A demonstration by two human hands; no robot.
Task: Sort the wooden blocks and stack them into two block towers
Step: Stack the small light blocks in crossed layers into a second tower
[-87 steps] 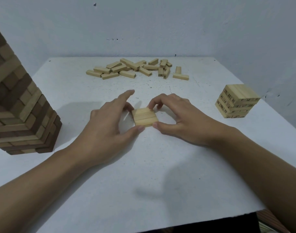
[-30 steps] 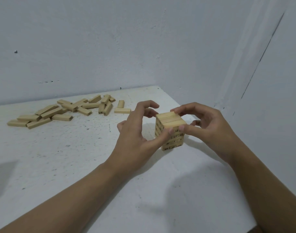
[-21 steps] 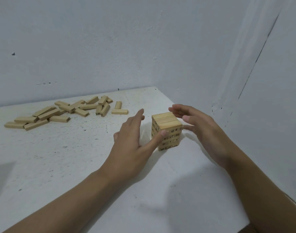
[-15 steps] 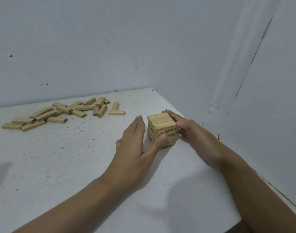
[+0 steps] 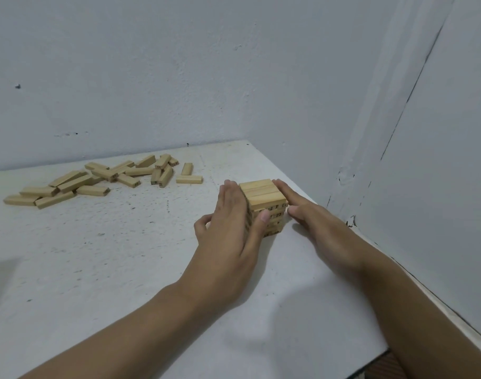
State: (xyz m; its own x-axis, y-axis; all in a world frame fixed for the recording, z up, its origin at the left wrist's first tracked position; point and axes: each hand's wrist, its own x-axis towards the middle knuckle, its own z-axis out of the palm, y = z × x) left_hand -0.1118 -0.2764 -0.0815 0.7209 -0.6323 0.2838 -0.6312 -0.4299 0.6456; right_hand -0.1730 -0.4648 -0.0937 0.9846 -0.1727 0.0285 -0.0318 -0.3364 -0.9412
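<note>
one white, rough, speckled table [image 5: 97, 269] is spread across the lower frame. close to twenty loose pale rectangular wooden blocks [image 5: 94, 181] are scattered at upper left; an exact count is prevented by overlap. the left hand [image 5: 228, 236] and right hand [image 5: 316, 222] are pressed flat, fingers straight, against opposite sides of one small square tower of numbered pale wooden blocks [image 5: 264, 192] at centre right. half a second ago the left fingers were held slightly off it.
</note>
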